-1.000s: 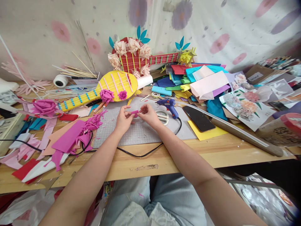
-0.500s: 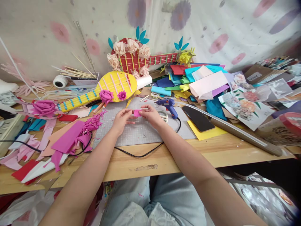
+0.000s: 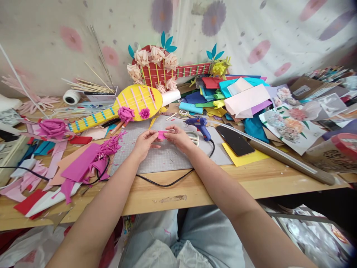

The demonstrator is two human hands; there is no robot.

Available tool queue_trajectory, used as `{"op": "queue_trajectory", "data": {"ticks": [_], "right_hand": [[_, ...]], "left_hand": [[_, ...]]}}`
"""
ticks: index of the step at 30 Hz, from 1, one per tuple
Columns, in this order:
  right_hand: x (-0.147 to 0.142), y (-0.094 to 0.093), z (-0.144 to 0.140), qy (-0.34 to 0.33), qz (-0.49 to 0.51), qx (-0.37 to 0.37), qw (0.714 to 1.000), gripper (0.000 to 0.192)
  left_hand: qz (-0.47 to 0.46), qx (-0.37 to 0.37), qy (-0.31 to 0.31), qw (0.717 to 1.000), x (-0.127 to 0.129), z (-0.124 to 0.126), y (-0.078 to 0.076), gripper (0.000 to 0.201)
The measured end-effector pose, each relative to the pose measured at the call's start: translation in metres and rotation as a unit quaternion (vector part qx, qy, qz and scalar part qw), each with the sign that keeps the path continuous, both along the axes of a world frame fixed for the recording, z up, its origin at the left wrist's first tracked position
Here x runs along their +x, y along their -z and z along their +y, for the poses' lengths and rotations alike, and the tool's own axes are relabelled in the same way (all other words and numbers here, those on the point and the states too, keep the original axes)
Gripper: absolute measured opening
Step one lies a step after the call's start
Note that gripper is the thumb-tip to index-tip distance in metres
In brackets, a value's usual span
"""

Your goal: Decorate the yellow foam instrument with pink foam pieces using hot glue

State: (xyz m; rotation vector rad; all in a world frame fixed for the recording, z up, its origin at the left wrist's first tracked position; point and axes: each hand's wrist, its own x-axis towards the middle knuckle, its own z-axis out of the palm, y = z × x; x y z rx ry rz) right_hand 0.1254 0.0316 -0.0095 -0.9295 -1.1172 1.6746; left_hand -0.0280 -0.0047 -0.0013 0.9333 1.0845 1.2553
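Fingers (image 3: 153, 137) at both ends of magenta paper (image 3: 161, 135), long axis apparently crosswise.

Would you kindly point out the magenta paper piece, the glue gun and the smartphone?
Magenta paper piece (image 3: 161, 135), head view: its exposed middle.
Blue glue gun (image 3: 201, 123), head view: its body.
Black smartphone (image 3: 235, 140), head view: its screen.

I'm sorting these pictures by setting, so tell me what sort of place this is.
Likely a craft workspace: a blue glue gun lies on a gridded mat, colored sheets are piled behind it, and a yellow guitar-shaped piece bears pink flowers.
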Motion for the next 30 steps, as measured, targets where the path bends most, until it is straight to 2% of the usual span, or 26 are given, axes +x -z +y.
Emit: {"op": "queue_trajectory", "data": {"ticks": [3,7,13,16,18,21,23,26,28,30], "right_hand": [[-0.001,0.000,0.001,0.011,-0.008,0.003,1.000,0.050],[-0.002,0.001,0.002,0.019,-0.020,0.011,1.000,0.048],[-0.004,-0.001,0.001,0.010,-0.035,0.030,0.999,0.045],[-0.002,-0.004,0.000,-0.008,-0.077,0.078,0.994,0.038],[0.000,-0.005,0.000,-0.022,-0.117,0.127,0.985,0.032],[0.003,-0.006,0.000,-0.029,-0.171,0.212,0.962,0.019],[0.005,-0.006,0.000,-0.015,-0.205,0.266,0.942,0.013],[0.008,-0.006,-0.001,0.017,-0.234,0.343,0.909,0.006],[0.010,-0.008,-0.002,0.033,-0.236,0.382,0.893,0.003],[0.010,-0.010,-0.004,0.042,-0.234,0.401,0.885,0.003]], "left_hand": [[0.014,0.005,-0.017,1.000,0.002,0.000,0.001,0.032],[0.078,0.036,-0.050,0.995,0.008,-0.001,0.004,0.035],[0.136,0.067,-0.087,0.985,0.010,0.001,0.011,0.031],[0.184,0.093,-0.093,0.974,0.007,0.001,0.012,0.026],[0.248,0.128,-0.094,0.956,0.003,0.000,0.012,0.020],[0.342,0.184,-0.086,0.917,-0.002,-0.001,0.012,0.012],[0.365,0.203,-0.083,0.905,-0.003,-0.002,0.011,0.010],[0.327,0.195,-0.081,0.921,-0.001,-0.003,0.008,0.011],[0.235,0.150,-0.074,0.958,0.003,-0.003,0.004,0.020],[0.103,0.058,-0.051,0.992,0.004,-0.003,-0.002,0.027]]}}
